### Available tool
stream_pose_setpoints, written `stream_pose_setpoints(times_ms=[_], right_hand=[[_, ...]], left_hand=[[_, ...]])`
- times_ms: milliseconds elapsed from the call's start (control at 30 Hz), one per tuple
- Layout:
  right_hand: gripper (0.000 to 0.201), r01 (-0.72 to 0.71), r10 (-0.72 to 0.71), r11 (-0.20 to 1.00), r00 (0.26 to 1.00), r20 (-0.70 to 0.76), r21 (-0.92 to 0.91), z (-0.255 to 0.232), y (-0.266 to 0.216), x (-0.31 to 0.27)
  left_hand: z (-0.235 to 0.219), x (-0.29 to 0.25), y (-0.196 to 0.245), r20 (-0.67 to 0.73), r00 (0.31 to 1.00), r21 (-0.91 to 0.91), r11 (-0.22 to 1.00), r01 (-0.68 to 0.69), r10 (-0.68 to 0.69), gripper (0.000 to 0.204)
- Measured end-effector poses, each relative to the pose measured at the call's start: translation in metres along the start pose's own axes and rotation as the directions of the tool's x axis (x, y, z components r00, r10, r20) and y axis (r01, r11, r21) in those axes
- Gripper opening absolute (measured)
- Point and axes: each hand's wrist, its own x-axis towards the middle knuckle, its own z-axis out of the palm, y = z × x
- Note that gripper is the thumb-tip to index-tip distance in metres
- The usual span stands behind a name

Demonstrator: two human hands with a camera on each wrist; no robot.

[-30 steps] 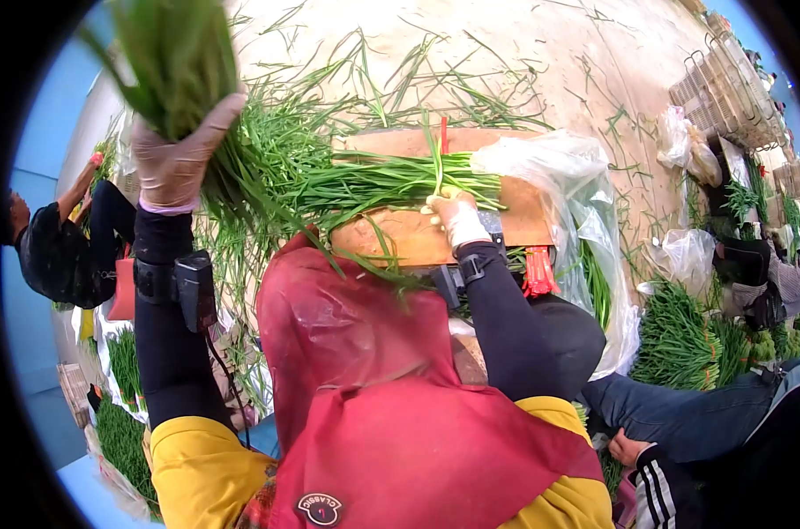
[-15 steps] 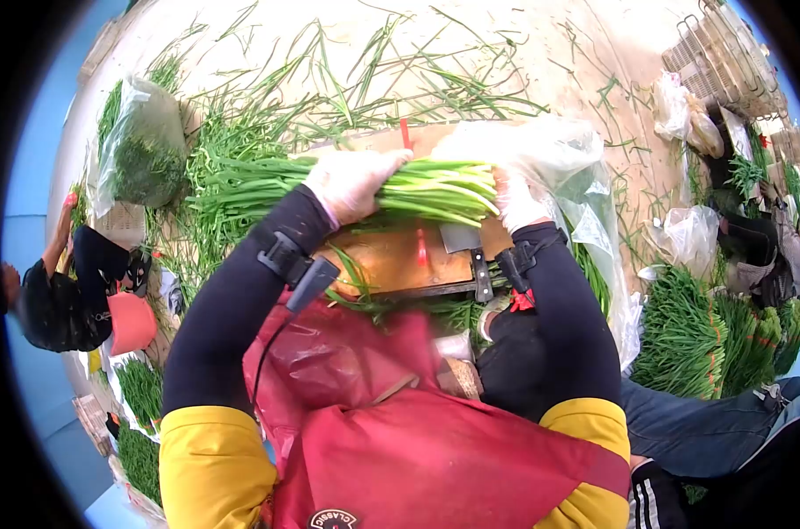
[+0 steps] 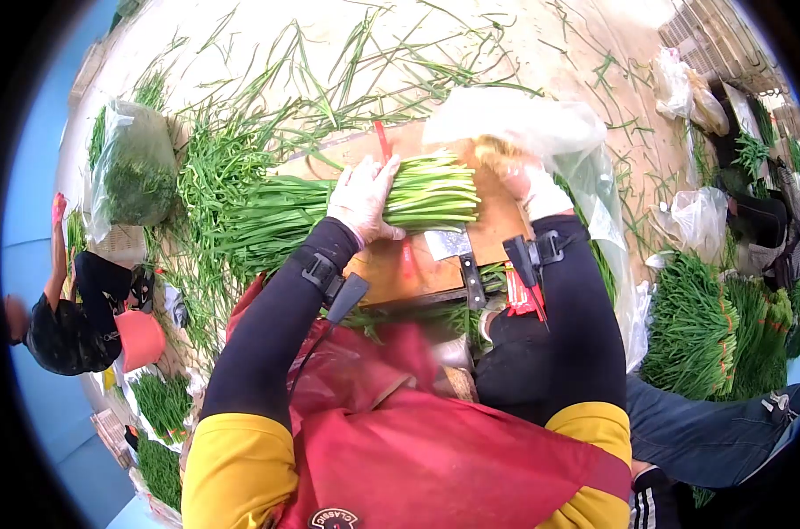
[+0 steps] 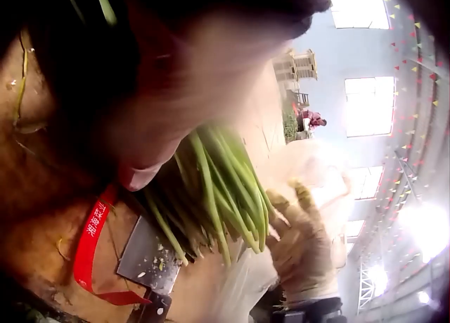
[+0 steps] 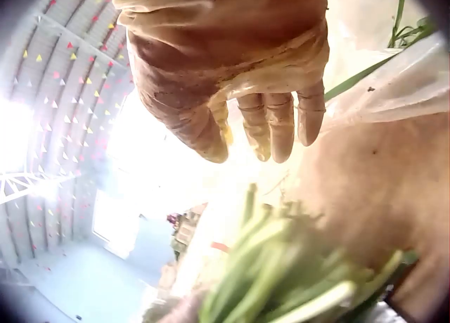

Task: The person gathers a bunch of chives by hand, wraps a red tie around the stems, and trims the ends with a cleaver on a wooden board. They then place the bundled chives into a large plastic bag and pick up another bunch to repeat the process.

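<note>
A thick bundle of garlic chives lies across a wooden board, pale cut ends to the right. My gloved left hand holds it from above, thumb down the near side and fingers over the top. Just right of the stem ends is my gloved right hand; in the right wrist view that hand hangs with loose fingers, apart from the stems. Under the bundle runs a red printed strap, its far end showing beyond the chives. A cleaver lies flat beside it, black handle toward me.
Loose chives are heaped left of the board. A clear plastic bag drapes over its right end. Red straps hang by the near right edge. Tied bundles stand farther right, and another person sits at the left.
The left hand has brought a raised bundle down onto the board. Half a second ago the right palm was against the cut ends; now it has drawn away to the right.
</note>
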Motion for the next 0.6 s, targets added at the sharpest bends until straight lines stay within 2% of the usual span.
stream_pose_setpoints(times_ms=[67,100,133,167,200,233,300,333,400,433,467,567,600], right_hand=[[0.044,-0.270,0.273,0.940,0.962,0.014,0.210,-0.011,-0.047,0.015],[0.052,-0.247,0.256,0.964,0.963,-0.091,0.099,-0.011,-0.043,0.019],[0.052,-0.254,0.263,0.963,0.959,-0.102,0.095,-0.011,-0.049,0.018],[0.050,-0.239,0.243,0.968,0.968,0.056,-0.072,-0.014,-0.060,0.017],[0.047,-0.202,0.253,0.951,0.943,0.215,-0.233,-0.019,-0.069,0.012],[0.047,-0.234,0.286,0.942,0.936,0.204,-0.242,-0.028,-0.079,0.001],[0.041,-0.155,0.117,0.987,0.863,0.492,0.036,-0.049,-0.103,-0.027],[0.037,-0.259,0.202,0.965,0.819,0.537,0.032,-0.066,-0.108,-0.043],[0.036,-0.337,0.233,0.917,0.886,0.401,0.214,-0.098,-0.114,-0.077],[0.035,-0.448,0.352,0.851,0.875,0.333,0.276,-0.112,-0.106,-0.095],[0.033,-0.546,0.478,0.764,0.837,0.267,0.345,-0.127,-0.094,-0.116],[0.031,-0.601,0.648,0.690,0.761,0.025,0.404,-0.156,-0.024,-0.195],[0.028,-0.653,0.717,0.640,0.698,-0.008,0.405,-0.159,-0.003,-0.222]], left_hand=[[-0.011,0.001,0.003,0.157,0.986,-0.150,0.986,0.073,-0.049,0.116],[-0.013,0.000,0.006,0.135,0.988,-0.123,0.989,0.086,-0.069,0.115],[-0.012,0.001,0.008,0.136,0.989,-0.125,0.990,0.072,-0.055,0.115],[-0.008,0.002,0.007,0.081,0.993,-0.104,0.990,0.092,-0.083,0.115],[-0.001,0.002,0.006,0.031,0.994,-0.090,0.990,0.109,-0.107,0.116],[0.009,0.002,0.002,-0.042,0.996,-0.081,0.994,0.075,-0.078,0.116],[0.006,0.003,0.008,0.005,0.994,-0.074,0.991,0.111,-0.110,0.115],[0.006,0.003,0.010,0.009,0.991,-0.063,0.989,0.133,-0.133,0.115],[0.007,0.002,0.008,-0.003,0.993,-0.055,0.991,0.121,-0.122,0.116],[0.006,0.001,0.008,-0.021,0.993,-0.055,0.992,0.113,-0.114,0.114],[0.007,0.001,0.009,-0.035,0.995,-0.059,0.994,0.096,-0.098,0.113],[0.009,0.006,0.008,-0.043,0.998,-0.068,0.997,0.034,-0.037,0.114],[0.013,0.006,0.006,-0.056,0.998,-0.072,0.997,0.027,-0.031,0.114]])
